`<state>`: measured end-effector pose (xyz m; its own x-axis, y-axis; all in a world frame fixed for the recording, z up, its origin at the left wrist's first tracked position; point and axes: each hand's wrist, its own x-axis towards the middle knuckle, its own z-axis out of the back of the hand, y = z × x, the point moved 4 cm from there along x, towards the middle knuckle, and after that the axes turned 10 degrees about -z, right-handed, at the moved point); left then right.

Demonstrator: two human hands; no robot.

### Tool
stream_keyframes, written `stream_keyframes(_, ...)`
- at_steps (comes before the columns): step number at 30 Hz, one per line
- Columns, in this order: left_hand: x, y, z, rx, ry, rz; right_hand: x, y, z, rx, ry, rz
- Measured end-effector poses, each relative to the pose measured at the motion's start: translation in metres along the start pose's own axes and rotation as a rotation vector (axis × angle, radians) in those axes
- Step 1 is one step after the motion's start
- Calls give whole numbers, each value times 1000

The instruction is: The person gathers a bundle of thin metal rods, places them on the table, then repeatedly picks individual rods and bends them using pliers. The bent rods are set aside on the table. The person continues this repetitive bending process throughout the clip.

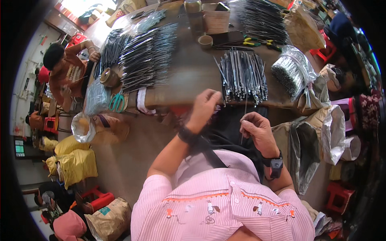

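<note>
My right hand (258, 131) pinches a thin dark strip (246, 105) between thumb and fingers, just in front of the table edge. The strip runs up toward the near end of a pile of dark, shiny thin strips (243, 76). My left hand (206, 107) is raised beside the pile's near left corner, a little blurred. Its fingers are bent together, and whatever they may hold is hidden or too small to make out.
On the brown table (185, 76) lie more strip bundles (146, 56), teal scissors (117, 102), a tape roll (109, 77) and yellow-handled pliers (251, 41). A plastic-wrapped bundle (291, 72) sits at the right. Open sacks (305, 144) stand below it. Another person (68, 72) works at the far left.
</note>
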<state>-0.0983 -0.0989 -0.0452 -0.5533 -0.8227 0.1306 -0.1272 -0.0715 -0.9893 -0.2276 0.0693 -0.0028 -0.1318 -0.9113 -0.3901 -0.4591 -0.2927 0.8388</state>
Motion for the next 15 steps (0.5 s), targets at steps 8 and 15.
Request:
stream_keyframes(8, 51, 50, 18, 365, -79, -3, -24, -9, 49, 333, -126, 44)
stream_keyframes(15, 89, 57, -16, 373, 47, 189, -13, -10, 42, 297, -97, 40)
